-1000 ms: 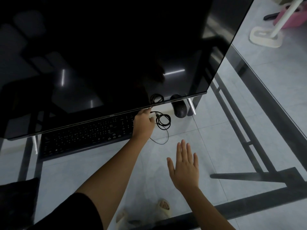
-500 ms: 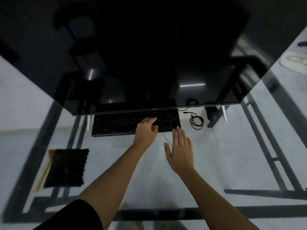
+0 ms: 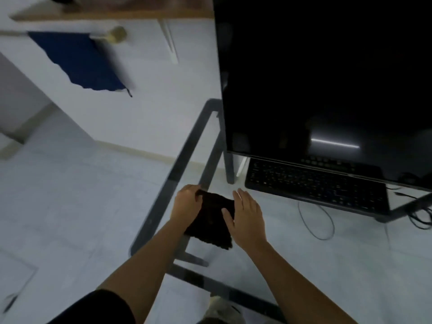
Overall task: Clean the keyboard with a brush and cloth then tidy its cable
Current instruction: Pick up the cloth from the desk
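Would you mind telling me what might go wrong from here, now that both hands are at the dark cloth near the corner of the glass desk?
The cloth lies near the desk's left edge; the left hand grips only its corner, so it could slip off. The keyboard sits tucked under the low monitor, so wiping could knock the screen. Its cable loops loose on the glass and could snag a sweeping right hand.

Glass desk top on a dark frame. Black keyboard below the monitor's lower edge; dark cloth left of the keyboard; thin cable, seemingly looped, just in front of it.
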